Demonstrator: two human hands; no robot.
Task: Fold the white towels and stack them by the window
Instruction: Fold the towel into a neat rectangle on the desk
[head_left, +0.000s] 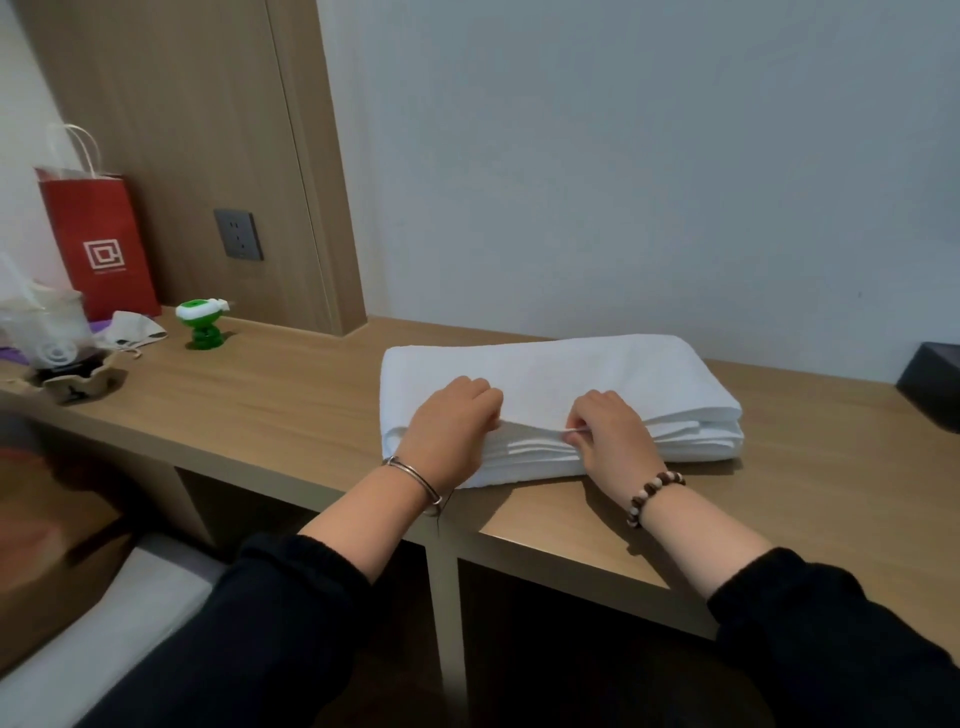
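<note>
Your black sleeves (291, 597) reach in across the front edge of the bench (260, 405). The white towel (571, 369) lies folded in several layers at that front edge, right of the bench's middle, with its far side close to the wall (623, 182). Your left grip (451, 423) is curled over the top layers at the near hem. Your right grip (609, 431) pinches a layer edge just beside it. From that, you look to be squaring or lifting the fold. Hold both grips level and draw evenly, so the layers come flush instead of fanning at the right-hand end, where they lie stepped. Smooth the top before you move on. No window shows, so I cannot tell where the stack belongs.
</note>
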